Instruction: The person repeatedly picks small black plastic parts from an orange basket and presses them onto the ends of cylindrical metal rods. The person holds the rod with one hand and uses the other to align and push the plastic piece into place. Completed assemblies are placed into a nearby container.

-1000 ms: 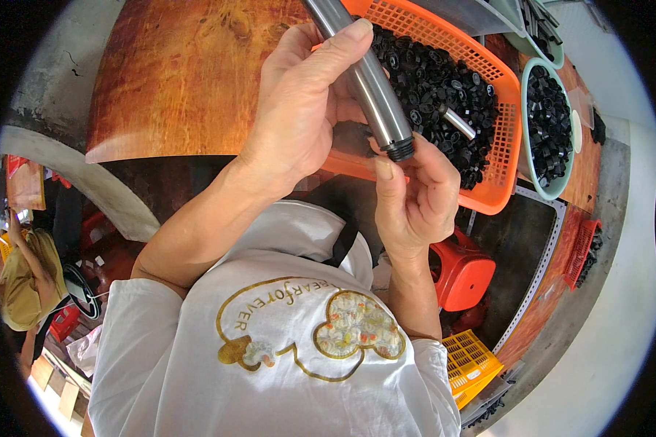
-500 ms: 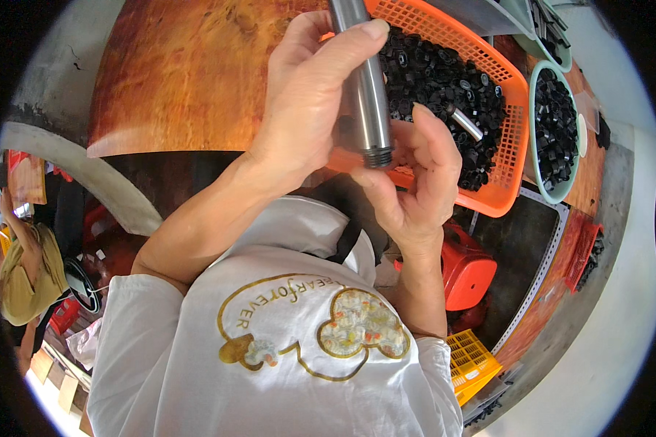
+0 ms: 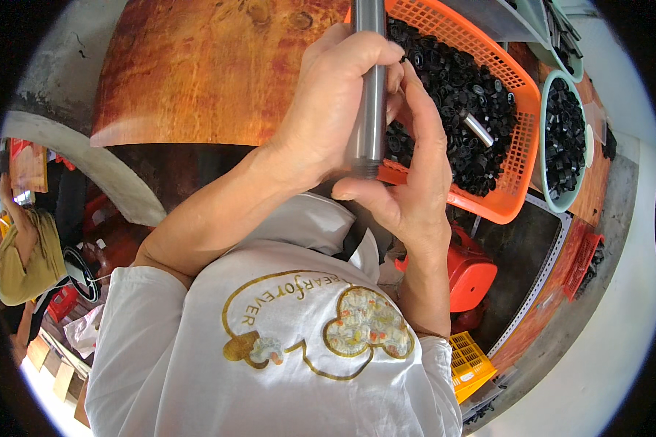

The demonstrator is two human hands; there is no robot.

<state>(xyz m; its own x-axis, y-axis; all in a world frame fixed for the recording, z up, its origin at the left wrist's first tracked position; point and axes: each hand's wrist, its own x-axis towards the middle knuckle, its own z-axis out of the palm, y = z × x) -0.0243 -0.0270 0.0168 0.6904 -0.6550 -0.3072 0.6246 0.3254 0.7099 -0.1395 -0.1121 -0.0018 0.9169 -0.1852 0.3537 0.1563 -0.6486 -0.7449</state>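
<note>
My left hand [image 3: 328,95] is wrapped around a grey metal tube [image 3: 372,116], its thumb across the front. The tube stands nearly upright in view, its top end cut off by the upper edge and its lower end dark and threaded. Close on its right is my right hand [image 3: 423,160], fingers stretched upward near the left fingertips. The right thumb lies just under the threaded end; whether it touches is unclear. Behind the hands, an orange basket [image 3: 523,138] holds many small black caps [image 3: 463,95], with a short shiny metal piece [image 3: 478,130] on top.
A brown wooden tabletop [image 3: 204,73] spreads to the left. Right of the basket stands a pale green basin [image 3: 541,146] of black parts. Lower right are a red plastic stool [image 3: 474,273] and a yellow crate [image 3: 471,364]. Another person [image 3: 25,255] is at the far left.
The tube and my left hand have shifted slightly right, and the tube is now more upright. My right hand has come closer, its fingers rising beside the tube and its thumb moving under the threaded end.
</note>
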